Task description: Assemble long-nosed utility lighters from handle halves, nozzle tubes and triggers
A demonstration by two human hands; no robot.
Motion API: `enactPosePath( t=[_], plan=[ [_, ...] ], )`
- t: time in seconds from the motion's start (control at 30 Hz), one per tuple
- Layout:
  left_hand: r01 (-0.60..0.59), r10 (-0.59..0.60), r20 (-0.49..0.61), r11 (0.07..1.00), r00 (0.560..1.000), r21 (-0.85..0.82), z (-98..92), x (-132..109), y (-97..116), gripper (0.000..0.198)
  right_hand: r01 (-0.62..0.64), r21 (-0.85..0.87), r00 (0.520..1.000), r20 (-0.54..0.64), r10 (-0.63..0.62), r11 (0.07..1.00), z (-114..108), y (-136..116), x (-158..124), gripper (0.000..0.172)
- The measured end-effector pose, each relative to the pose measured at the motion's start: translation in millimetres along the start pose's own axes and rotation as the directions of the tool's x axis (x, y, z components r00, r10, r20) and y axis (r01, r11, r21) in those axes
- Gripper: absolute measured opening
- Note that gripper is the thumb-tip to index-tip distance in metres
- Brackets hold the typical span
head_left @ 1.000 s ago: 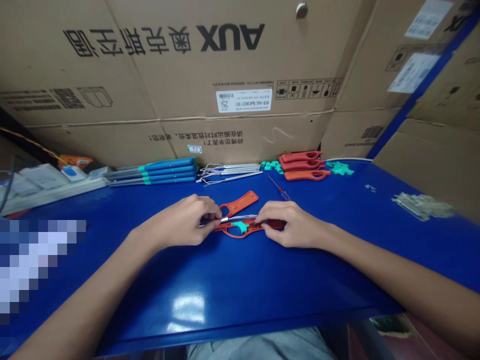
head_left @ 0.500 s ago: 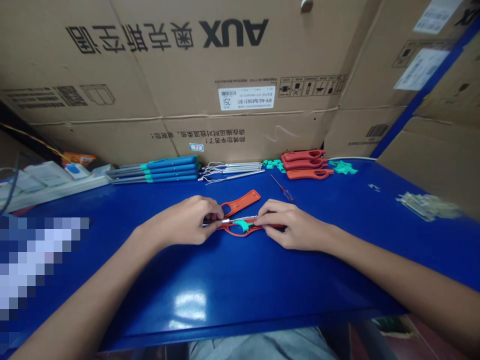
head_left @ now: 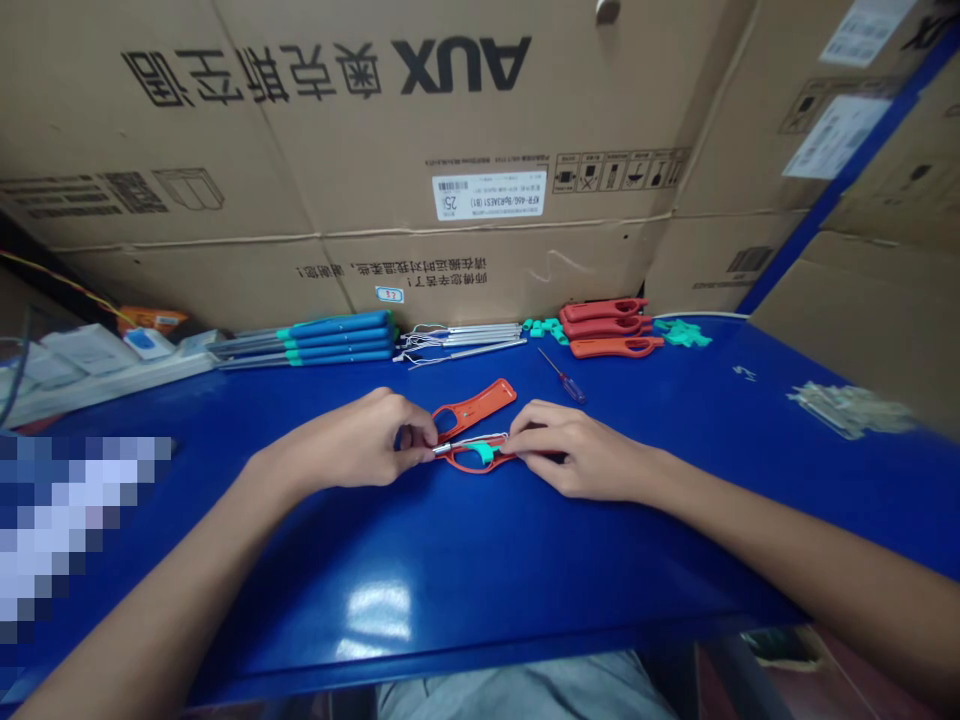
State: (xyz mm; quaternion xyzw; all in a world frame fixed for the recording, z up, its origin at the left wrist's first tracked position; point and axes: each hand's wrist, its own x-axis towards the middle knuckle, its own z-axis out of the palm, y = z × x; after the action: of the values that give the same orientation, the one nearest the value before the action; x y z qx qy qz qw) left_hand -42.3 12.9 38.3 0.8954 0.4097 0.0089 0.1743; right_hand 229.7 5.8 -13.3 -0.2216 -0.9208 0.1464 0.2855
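Orange plastic frame with green clip lay on the blue table, my right fingers clamped on it to steady it, my left fingers pinching its thin steel rod.

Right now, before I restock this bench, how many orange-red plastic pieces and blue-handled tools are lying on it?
Orange-red plastic pieces at the front: 2
Orange-red plastic pieces at the back: 3
Blue-handled tools: 4
Total: 9
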Motion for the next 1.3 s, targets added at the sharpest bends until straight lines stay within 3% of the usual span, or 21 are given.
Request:
enactPosePath(
  t=[0.53, 0.77, 1.0, 1.3],
  plan=[
    [0.052, -0.053, 0.019, 0.996, 0.998, 0.075, -2.3, -1.2, 3.3, 0.016, -0.01, -0.033, 0.999, 0.031, 0.011, 0.999, 1.5, -1.5, 0.8, 0.027],
    [-0.005, 0.004, 0.013, 0.997, 1.0, 0.082, -0.9, 0.0, 2.7, 0.019, -0.009, -0.046, 0.999, 0.033, 0.011, 0.999, 3.8, -2.8, 2.3, 0.027],
    [0.063, -0.066, 0.039, 0.995, 0.997, 0.079, -2.2, -2.6, -0.1, 0.017, -0.002, -0.045, 0.999, 0.038, 0.004, 0.999, 5.6, -0.9, 1.5, 0.027],
    [-0.013, 0.013, 0.002, 1.0, 1.0, 0.006, -1.3, -1.6, -2.4, 0.018, -0.005, -0.057, 0.999, 0.044, 0.007, 0.998, 6.6, 0.4, 1.4, 0.026]
  ],
)
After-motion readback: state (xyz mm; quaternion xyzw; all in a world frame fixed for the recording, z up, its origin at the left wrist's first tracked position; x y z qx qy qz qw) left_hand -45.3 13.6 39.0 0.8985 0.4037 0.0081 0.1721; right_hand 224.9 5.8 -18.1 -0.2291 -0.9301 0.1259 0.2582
